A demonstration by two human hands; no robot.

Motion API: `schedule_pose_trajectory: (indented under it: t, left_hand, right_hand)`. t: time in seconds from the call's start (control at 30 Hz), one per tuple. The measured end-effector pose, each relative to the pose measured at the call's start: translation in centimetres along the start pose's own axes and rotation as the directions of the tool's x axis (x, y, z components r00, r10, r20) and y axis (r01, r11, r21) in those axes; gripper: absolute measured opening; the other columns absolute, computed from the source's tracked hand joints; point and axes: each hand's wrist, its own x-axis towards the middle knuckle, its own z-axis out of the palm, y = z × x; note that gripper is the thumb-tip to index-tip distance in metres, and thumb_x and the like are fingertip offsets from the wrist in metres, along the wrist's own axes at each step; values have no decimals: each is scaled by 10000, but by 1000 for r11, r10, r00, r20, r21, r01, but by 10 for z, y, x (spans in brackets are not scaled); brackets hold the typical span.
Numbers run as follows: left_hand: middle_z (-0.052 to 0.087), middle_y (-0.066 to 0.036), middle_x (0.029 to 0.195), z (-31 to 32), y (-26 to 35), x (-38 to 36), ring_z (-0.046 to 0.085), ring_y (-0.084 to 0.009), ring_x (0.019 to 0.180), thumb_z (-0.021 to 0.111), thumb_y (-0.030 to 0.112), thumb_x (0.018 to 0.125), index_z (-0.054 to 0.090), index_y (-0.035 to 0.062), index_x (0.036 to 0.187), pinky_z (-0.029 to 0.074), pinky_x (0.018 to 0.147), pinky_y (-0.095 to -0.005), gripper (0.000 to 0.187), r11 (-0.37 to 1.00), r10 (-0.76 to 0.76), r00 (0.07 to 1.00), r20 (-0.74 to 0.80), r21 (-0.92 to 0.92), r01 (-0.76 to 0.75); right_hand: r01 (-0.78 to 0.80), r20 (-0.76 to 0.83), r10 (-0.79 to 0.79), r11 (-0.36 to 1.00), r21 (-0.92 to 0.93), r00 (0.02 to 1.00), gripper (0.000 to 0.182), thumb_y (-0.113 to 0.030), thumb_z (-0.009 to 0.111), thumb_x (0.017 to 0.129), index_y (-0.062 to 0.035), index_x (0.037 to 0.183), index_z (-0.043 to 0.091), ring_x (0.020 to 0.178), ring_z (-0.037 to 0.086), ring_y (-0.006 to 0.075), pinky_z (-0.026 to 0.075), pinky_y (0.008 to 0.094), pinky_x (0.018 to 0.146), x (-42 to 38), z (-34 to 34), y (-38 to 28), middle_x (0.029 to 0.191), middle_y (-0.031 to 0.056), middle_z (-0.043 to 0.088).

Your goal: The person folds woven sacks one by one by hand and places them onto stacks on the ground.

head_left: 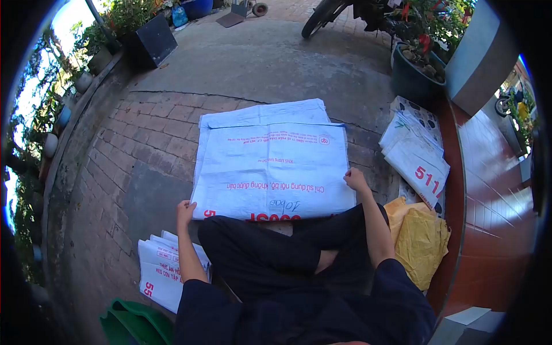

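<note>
A flat white woven sack [270,164] with red print and a handwritten blue note lies in front of my crossed legs. Its print reads upside down from here. At least one more white sack [264,112] shows under its far edge. My left hand [185,211] pinches the near left corner, fingers closed on the material. On the opposite side, my right hand [356,178] grips the right edge with its fingers closed. My knees hide part of the near edge.
Folded white sacks [164,267] lie at my left, beside a green container [135,322]. More white sacks [417,155] and yellow sacks [422,244] lie at my right by the tiled step [483,218]. A potted plant [420,75] and a motorbike wheel [322,20] stand farther ahead.
</note>
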Motion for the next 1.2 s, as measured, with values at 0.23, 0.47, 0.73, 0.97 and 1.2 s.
schedule_pose_trajectory:
  t: [0.23, 0.47, 0.73, 0.97, 1.2]
  left_hand:
    - [620, -112, 738, 17, -20, -4, 569, -168, 636, 606, 142, 869, 585, -38, 912, 452, 599, -332, 186, 997, 59, 978, -198, -27, -65]
    - [593, -191, 778, 40, 17, -21, 585, -303, 701, 576, 121, 881, 554, -49, 877, 450, 657, -386, 171, 983, 179, 894, -411, 116, -143]
    - [642, -196, 847, 54, 30, -18, 643, -302, 777, 571, 142, 905, 581, -59, 928, 494, 687, -369, 202, 998, 61, 834, -548, 20, -60]
    - [662, -133, 900, 28, 52, 4, 643, -196, 830, 570, 168, 924, 586, -20, 1063, 502, 723, -294, 235, 958, 165, 894, -418, -146, -245]
    - [671, -124, 911, 32, -13, -7, 619, -220, 870, 683, 264, 828, 623, -62, 1087, 474, 804, -319, 420, 955, -292, 925, -242, -123, 269]
  right_hand:
    - [-384, -304, 291, 867, -316, 907, 322, -229, 671, 765, 30, 951, 630, 983, 638, 304, 516, 432, 803, -17, 14, -27, 915, 227, 653]
    - [-337, 33, 383, 848, -409, 923, 431, -244, 644, 771, 42, 1092, 610, 1098, 593, 293, 528, 439, 817, -24, 10, -3, 1203, 225, 575]
    - [-147, -231, 125, 986, -81, 965, 237, -196, 579, 846, -33, 1017, 562, 995, 593, 389, 476, 475, 823, -9, 16, -16, 1063, 199, 617]
    - [254, -684, -111, 961, 112, 721, 155, -186, 534, 898, -38, 943, 524, 880, 586, 422, 448, 504, 737, 44, -11, -92, 922, 198, 623]
    - [-125, -167, 129, 992, 36, 978, 452, -426, 576, 860, -126, 1198, 596, 1034, 608, 358, 474, 417, 885, 100, -11, -80, 1092, 184, 644]
